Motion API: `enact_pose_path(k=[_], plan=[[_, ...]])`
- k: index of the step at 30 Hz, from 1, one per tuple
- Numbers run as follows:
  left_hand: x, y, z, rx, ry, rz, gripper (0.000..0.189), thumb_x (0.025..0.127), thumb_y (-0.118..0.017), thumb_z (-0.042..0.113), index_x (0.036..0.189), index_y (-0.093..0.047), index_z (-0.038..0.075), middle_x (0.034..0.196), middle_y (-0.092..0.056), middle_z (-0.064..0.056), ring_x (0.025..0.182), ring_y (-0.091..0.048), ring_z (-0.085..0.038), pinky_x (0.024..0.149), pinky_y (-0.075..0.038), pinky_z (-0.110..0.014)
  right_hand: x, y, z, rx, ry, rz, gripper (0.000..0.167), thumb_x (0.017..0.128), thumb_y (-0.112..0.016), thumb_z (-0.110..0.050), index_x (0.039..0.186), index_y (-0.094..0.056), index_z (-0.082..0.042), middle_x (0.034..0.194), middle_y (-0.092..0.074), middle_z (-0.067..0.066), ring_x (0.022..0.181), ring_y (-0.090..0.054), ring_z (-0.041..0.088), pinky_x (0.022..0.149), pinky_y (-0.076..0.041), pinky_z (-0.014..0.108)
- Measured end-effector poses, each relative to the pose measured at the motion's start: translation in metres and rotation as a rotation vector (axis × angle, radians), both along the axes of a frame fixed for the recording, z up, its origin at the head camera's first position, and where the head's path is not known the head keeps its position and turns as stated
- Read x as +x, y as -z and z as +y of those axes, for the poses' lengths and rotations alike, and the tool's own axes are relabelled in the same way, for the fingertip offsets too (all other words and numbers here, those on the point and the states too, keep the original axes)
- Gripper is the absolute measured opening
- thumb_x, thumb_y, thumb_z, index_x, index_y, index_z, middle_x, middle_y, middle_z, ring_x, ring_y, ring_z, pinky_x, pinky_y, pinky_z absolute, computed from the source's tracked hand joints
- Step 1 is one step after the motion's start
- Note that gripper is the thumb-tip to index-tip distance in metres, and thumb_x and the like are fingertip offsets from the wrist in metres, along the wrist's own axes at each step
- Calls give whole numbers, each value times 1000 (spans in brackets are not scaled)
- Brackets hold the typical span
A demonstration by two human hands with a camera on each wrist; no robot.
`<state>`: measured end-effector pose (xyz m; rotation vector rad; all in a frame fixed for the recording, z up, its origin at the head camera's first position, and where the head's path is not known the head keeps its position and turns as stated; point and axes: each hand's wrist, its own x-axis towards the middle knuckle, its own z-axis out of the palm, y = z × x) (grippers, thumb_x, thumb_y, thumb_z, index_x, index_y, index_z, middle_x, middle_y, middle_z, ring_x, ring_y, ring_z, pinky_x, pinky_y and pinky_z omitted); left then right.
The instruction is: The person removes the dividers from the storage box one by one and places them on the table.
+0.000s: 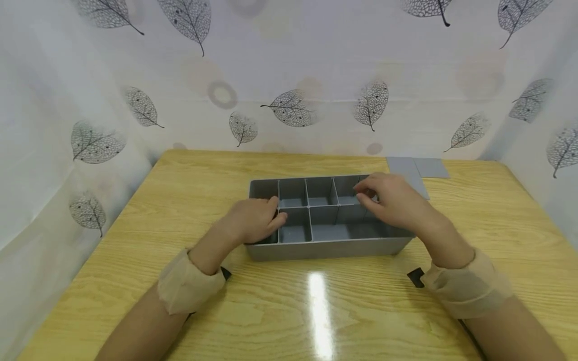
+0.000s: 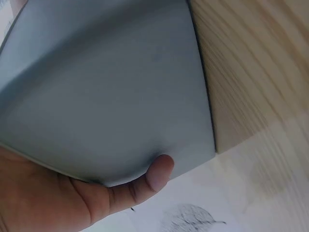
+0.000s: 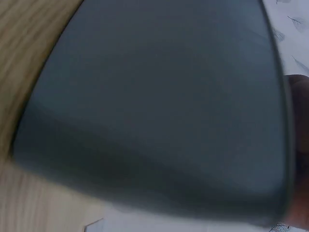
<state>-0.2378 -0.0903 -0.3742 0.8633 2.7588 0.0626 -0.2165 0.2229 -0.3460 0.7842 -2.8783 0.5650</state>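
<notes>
A long grey divider box (image 1: 322,249) stands on the wooden table, split into several compartments in two rows. My left hand (image 1: 253,218) grips its left end, fingers over the left compartments. In the left wrist view, one finger (image 2: 159,173) of that hand curls against the grey outer wall (image 2: 111,106). Over the box's right end, my right hand (image 1: 395,200) has bent fingers, thumb and forefinger tips slightly apart near a thin divider in the back row. Whether they touch that divider is hidden. The right wrist view shows mostly the grey end wall (image 3: 159,106).
Flat grey panels (image 1: 431,168) lie on the table behind the box's right end, partly overlapping. A leaf-patterned curtain (image 1: 334,65) hangs along the table's back and sides. Pale wraps (image 1: 191,281) with small black pieces circle both wrists.
</notes>
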Motion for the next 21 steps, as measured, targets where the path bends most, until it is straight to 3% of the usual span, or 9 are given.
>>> enact_pose_path(k=[5, 8, 11, 17, 21], plan=[[15, -1, 12, -1, 34, -30, 63, 106, -31, 46, 137, -48, -5, 115, -69, -17, 99, -70, -29, 78, -57, -43, 1, 7, -9, 20, -38, -45, 20, 97, -63, -15, 106, -74, -1, 93, -73, 6, 83, -67, 18, 76, -55, 41], [23, -1, 18, -18, 36, -26, 65, 106, -30, 48, 137, -49, -5, 117, -69, -17, 100, -70, -28, 77, -57, -41, 3, 11, -14, 47, -29, -82, 20, 98, -62, -19, 86, -73, -8, 72, -65, -3, 64, -56, 11, 64, -49, 35], [28, -1, 22, -28, 40, -1, 65, 106, -32, 48, 137, -50, -5, 117, -69, -17, 100, -71, -28, 75, -58, -41, 4, 13, -17, 73, -6, -128, 33, 99, -61, -24, 67, -61, -15, 56, -46, -7, 50, -40, 9, 56, -38, 29], [31, 0, 23, -33, 41, 31, 63, 106, -33, 48, 134, -53, -5, 107, -71, -15, 91, -72, -25, 68, -58, -39, 5, 19, -21, 52, 45, -144, 48, 97, -61, -22, 53, -41, -20, 49, -32, -9, 46, -30, 8, 54, -32, 27], [31, -1, 22, -35, 33, 25, 64, 106, -32, 48, 136, -51, -5, 109, -71, -15, 93, -72, -25, 68, -58, -39, 4, 20, -23, 37, 81, -117, 48, 94, -61, -18, 52, -39, -21, 47, -31, -10, 45, -30, 7, 54, -32, 27]])
